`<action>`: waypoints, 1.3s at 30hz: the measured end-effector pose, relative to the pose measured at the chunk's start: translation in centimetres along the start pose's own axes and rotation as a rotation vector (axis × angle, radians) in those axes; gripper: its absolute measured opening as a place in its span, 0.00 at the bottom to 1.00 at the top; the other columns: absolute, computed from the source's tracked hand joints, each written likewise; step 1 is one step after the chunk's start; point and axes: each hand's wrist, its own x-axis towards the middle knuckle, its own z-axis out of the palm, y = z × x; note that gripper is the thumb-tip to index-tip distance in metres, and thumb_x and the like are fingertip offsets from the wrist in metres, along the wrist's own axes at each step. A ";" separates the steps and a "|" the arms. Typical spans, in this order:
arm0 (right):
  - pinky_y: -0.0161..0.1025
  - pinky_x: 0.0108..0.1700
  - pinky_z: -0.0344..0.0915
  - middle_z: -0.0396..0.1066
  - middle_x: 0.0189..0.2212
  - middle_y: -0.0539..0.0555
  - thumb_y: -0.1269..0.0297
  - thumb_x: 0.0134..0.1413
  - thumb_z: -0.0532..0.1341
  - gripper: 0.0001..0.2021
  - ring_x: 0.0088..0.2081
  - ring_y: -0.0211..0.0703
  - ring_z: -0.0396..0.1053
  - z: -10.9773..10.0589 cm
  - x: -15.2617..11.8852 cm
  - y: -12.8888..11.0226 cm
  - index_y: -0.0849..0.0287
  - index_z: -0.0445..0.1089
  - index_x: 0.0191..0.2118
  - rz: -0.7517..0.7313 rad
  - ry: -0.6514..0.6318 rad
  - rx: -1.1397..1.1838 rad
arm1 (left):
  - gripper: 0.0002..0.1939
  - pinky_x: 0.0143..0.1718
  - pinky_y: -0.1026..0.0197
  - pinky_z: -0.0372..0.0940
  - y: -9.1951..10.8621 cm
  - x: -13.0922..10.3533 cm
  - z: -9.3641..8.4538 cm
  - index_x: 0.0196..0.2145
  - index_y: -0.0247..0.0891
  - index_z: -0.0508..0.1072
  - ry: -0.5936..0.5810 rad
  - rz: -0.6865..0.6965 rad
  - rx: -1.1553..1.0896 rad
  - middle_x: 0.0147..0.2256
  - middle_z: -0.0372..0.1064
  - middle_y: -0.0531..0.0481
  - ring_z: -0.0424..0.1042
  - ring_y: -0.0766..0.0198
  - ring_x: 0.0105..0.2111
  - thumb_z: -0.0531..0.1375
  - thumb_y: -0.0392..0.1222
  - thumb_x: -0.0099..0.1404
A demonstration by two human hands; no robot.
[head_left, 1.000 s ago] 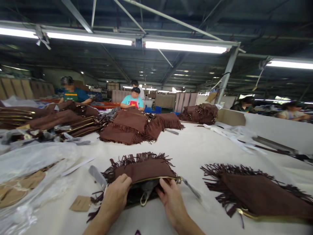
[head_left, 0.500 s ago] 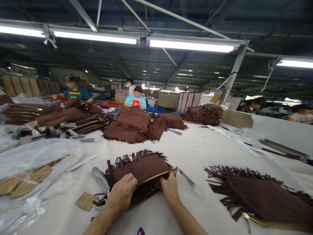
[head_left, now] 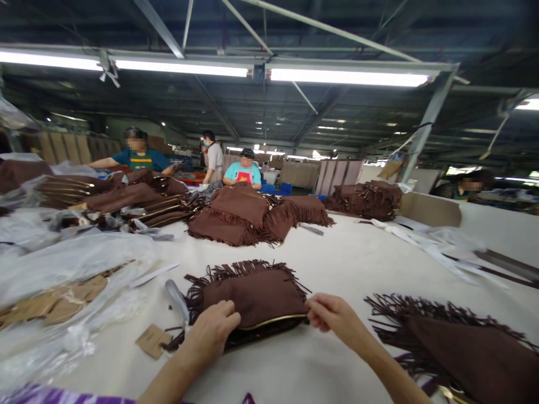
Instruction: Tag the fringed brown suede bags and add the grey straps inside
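Observation:
A brown suede bag (head_left: 252,294) with fringe along its edges and a gold zipper lies on the white table (head_left: 349,264) in front of me. My left hand (head_left: 210,331) presses on its near left corner, fingers curled over the edge. My right hand (head_left: 330,313) pinches the right end of the zipper line, at the bag's right corner. A grey strip (head_left: 177,300) sticks out at the bag's left side.
A second fringed bag (head_left: 458,350) lies at the lower right. A brown tag (head_left: 152,340) and clear plastic sleeves (head_left: 63,292) sit to the left. Stacks of brown bags (head_left: 248,216) fill the table's far half. Other people work behind them.
The bag's mouth, held open a second ago, is now closed. My right hand moved from the opening to the bag's right end. The view has shifted left.

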 end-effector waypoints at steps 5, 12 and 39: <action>0.50 0.58 0.58 0.75 0.44 0.56 0.63 0.43 0.54 0.20 0.50 0.53 0.68 -4.4 0.9 3.3 0.57 0.75 0.43 -0.276 0.203 -0.305 | 0.15 0.40 0.58 0.59 -0.8 0.3 0.4 0.33 0.39 0.68 0.032 -0.093 0.038 0.38 0.67 0.47 0.66 0.58 0.37 0.46 0.25 0.64; 0.51 0.57 0.59 0.72 0.49 0.59 0.71 0.40 0.56 0.27 0.52 0.56 0.66 -0.1 -2.0 3.2 0.58 0.72 0.50 -0.345 0.025 -0.389 | 0.18 0.43 0.53 0.61 -1.1 0.2 0.4 0.36 0.38 0.72 0.079 -0.201 0.111 0.40 0.69 0.44 0.67 0.55 0.41 0.47 0.24 0.61; 0.39 0.35 0.67 0.76 0.31 0.53 0.57 0.54 0.51 0.10 0.34 0.51 0.75 2.8 -6.9 2.1 0.49 0.66 0.39 -0.298 -0.022 -0.280 | 0.29 0.44 0.45 0.66 16.5 4.0 -0.9 0.52 0.32 0.62 -0.222 -0.288 -0.536 0.48 0.71 0.33 0.71 0.39 0.46 0.62 0.40 0.53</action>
